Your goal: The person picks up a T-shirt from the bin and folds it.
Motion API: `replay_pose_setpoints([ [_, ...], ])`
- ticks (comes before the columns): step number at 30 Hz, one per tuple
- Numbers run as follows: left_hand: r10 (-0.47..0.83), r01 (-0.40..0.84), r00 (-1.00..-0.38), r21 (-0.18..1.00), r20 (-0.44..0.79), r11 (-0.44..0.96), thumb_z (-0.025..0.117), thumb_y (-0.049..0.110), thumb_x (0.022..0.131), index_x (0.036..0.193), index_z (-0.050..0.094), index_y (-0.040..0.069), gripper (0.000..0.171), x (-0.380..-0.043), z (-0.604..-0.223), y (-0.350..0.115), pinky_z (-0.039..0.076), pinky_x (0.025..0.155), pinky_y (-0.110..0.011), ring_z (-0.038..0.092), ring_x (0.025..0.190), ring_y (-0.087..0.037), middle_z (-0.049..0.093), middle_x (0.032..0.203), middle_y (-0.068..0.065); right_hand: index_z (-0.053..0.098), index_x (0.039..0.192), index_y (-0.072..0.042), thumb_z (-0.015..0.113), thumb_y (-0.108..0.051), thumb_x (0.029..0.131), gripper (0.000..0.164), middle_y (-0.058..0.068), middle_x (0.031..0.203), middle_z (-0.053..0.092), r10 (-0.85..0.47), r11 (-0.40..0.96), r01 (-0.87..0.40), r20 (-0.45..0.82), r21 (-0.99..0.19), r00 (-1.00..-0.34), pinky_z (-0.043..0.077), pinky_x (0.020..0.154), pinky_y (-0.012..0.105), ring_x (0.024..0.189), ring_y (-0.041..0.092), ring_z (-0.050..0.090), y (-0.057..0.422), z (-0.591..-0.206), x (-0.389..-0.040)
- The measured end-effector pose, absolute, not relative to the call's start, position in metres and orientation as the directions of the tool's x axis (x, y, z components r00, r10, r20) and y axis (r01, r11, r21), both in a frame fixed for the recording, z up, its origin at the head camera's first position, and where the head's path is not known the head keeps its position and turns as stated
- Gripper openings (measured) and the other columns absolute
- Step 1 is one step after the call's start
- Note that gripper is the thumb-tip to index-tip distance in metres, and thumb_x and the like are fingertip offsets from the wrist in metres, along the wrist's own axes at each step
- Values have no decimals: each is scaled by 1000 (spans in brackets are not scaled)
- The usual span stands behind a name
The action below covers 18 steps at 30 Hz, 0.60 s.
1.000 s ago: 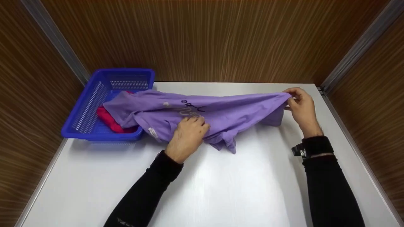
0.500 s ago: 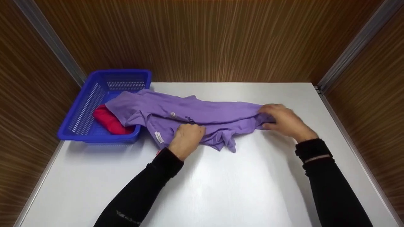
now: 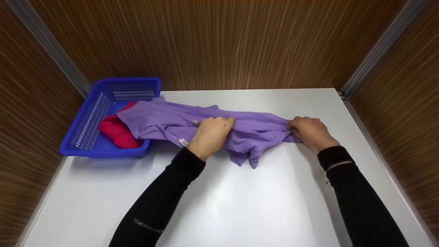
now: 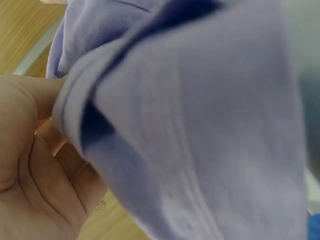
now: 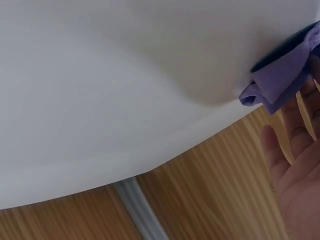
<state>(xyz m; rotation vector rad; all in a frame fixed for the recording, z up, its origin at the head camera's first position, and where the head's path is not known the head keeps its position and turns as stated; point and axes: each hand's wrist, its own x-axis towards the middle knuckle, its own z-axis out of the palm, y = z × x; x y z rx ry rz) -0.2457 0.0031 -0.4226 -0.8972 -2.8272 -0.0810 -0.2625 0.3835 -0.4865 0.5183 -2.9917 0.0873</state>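
Note:
A purple T-shirt (image 3: 164, 115) lies stretched from left to right, bunched in folds, its left end draped over the rim of the blue basket (image 3: 103, 151). My left hand (image 3: 213, 133) grips the shirt near its middle, and the left wrist view shows the fingers around a fold of the cloth (image 4: 135, 125). At the shirt's right end, my right hand (image 3: 311, 132) pinches the fabric; the right wrist view shows the cloth's corner (image 5: 280, 80) at the fingertips. Most of the shirt's dark print is hidden under folds and my left hand.
A red cloth (image 3: 120, 132) lies inside the basket, partly covered by the shirt. The white tabletop (image 3: 240, 202) is bounded by wood-patterned panels (image 3: 219, 44) at the back and both sides.
My right hand has moved left and down from the back right, lowering the shirt's right end and re-gripping it. The left hand has shifted slightly up and right with the cloth.

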Motion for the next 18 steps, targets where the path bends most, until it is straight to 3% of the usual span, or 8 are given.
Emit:
replay_pose_setpoints([
  [6, 653, 666, -731, -1, 198, 746, 58, 8, 102, 124, 63, 16, 23, -242, -430, 23, 65, 64, -47, 77, 84, -34, 78, 101, -6, 76, 115, -15, 73, -16, 99, 17, 9, 110, 78, -243, 967, -246, 56, -60, -968, 58, 84, 63, 103, 39, 74, 419, -483, -252],
  [8, 672, 687, -720, 41, 177, 725, 63, 6, 99, 124, 62, 17, 27, -240, -432, 24, 66, 67, -46, 77, 87, -32, 78, 103, -6, 75, 116, -15, 71, -15, 99, 17, 11, 113, 78, -207, 975, -208, 28, -80, -978, 58, 84, 64, 105, 40, 74, 431, -479, -249],
  [14, 616, 627, -779, 161, 121, 762, 69, 11, 98, 130, 64, 18, 33, -248, -427, 8, 66, 80, -46, 77, 98, -31, 78, 118, -6, 67, 118, -13, 60, -11, 104, 17, 20, 119, 74, -106, 965, -111, 33, -238, -994, 54, 88, 65, 109, 43, 70, 457, -456, -248],
  [18, 572, 591, -807, 190, 147, 784, 66, 9, 99, 133, 66, 14, 34, -257, -416, -9, 66, 83, -48, 77, 100, -34, 76, 122, -9, 62, 126, -17, 51, -22, 110, 21, 24, 123, 71, 9, 945, -29, 116, -325, -993, 47, 87, 71, 112, 50, 66, 464, -425, -243],
])
